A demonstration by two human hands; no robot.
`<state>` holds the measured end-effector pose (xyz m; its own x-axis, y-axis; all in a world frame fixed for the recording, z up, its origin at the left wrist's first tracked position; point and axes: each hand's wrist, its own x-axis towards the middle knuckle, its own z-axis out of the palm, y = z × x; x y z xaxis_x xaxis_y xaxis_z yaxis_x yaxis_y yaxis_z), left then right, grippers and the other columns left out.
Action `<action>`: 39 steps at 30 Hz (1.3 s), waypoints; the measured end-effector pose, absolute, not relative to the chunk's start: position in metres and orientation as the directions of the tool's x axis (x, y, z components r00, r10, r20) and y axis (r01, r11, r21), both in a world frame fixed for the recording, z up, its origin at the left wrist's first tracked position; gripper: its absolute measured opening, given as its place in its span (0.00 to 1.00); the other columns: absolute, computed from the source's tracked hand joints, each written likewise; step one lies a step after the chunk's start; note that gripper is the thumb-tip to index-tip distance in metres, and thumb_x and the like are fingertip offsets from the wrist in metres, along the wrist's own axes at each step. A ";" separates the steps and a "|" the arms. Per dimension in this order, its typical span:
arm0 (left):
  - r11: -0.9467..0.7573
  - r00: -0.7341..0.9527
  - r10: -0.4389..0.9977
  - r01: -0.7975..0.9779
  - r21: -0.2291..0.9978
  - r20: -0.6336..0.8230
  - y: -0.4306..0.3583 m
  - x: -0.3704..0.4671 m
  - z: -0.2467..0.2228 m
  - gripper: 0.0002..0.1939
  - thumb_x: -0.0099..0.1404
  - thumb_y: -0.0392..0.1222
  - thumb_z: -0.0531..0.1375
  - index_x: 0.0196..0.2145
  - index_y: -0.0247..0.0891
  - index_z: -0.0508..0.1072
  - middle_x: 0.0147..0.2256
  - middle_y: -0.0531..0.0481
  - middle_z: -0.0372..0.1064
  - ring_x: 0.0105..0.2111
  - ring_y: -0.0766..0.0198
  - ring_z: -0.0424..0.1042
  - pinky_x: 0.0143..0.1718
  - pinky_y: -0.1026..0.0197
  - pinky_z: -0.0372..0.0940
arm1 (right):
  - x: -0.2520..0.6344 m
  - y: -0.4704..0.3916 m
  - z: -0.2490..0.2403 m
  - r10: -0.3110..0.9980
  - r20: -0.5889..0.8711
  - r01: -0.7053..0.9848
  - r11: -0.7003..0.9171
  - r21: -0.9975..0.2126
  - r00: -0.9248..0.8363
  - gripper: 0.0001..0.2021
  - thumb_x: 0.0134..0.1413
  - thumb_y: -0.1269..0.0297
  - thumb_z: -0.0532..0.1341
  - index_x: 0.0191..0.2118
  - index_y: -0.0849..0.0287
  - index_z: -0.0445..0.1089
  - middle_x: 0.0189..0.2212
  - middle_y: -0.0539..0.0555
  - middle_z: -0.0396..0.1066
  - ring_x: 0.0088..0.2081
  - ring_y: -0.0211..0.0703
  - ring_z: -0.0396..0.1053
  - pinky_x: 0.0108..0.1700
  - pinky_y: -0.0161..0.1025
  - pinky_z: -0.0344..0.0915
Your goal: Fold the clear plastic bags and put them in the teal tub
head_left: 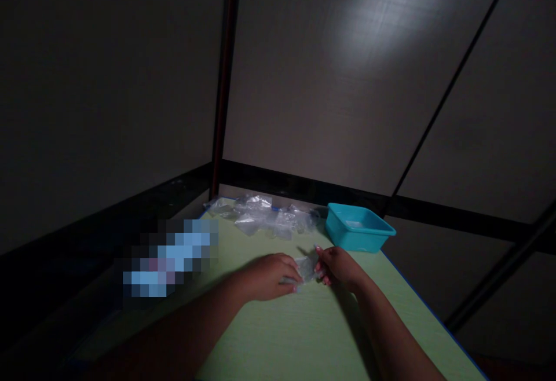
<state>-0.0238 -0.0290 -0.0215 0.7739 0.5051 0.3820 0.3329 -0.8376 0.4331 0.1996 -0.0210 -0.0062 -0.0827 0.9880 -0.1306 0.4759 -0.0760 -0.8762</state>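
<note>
A small clear plastic bag (307,268) lies between my two hands, just above or on the pale green table (278,334). My left hand (274,277) has its fingers closed on the bag's left side. At the bag's right edge, my right hand (336,265) pinches the plastic between thumb and fingers. Beyond my hands, several clear plastic bags (260,216) are spread along the table's far edge. Whatever the small bag may contain is too dim to make out.
A turquoise plastic basket (362,237) stands at the far right edge of the table, with something pale inside. A pixelated blue patch (174,259) covers the left side. Dark-framed panels (304,80) rise behind the table.
</note>
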 end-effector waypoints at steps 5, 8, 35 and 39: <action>-0.860 0.790 0.485 0.354 0.368 0.375 -0.033 -0.023 -0.019 0.16 0.59 0.44 0.58 0.45 0.46 0.70 0.47 0.51 0.66 0.45 0.62 0.65 0.47 0.62 0.58 | 0.199 -0.020 -0.003 0.997 -0.081 0.535 -0.067 -0.842 -0.002 0.29 0.51 0.42 0.47 0.16 0.63 0.64 0.09 0.50 0.62 0.10 0.32 0.59 0.13 0.29 0.54; -0.861 0.790 0.493 0.382 0.335 0.366 -0.034 -0.023 -0.020 0.17 0.58 0.47 0.58 0.46 0.48 0.69 0.48 0.52 0.66 0.47 0.60 0.64 0.50 0.59 0.55 | 0.198 -0.019 -0.003 1.000 -0.023 0.563 -0.021 -0.826 0.003 0.29 0.50 0.41 0.47 0.18 0.63 0.63 0.11 0.50 0.62 0.11 0.33 0.60 0.14 0.29 0.53; -0.836 0.813 0.528 0.447 0.318 0.246 -0.031 -0.023 -0.026 0.25 0.61 0.52 0.53 0.55 0.52 0.55 0.58 0.49 0.50 0.57 0.55 0.50 0.54 0.42 0.44 | 0.195 -0.028 0.003 0.901 0.147 0.581 0.381 -0.719 -0.409 0.26 0.52 0.48 0.53 0.52 0.60 0.64 0.52 0.56 0.62 0.52 0.47 0.59 0.56 0.44 0.52; -0.831 0.811 0.535 0.454 0.321 0.238 -0.032 -0.024 -0.024 0.25 0.62 0.52 0.52 0.56 0.54 0.53 0.59 0.49 0.48 0.58 0.54 0.49 0.54 0.39 0.43 | 0.200 -0.030 0.006 0.903 0.086 0.580 0.342 -0.739 -0.422 0.28 0.53 0.47 0.51 0.55 0.60 0.59 0.55 0.54 0.58 0.55 0.47 0.55 0.58 0.46 0.49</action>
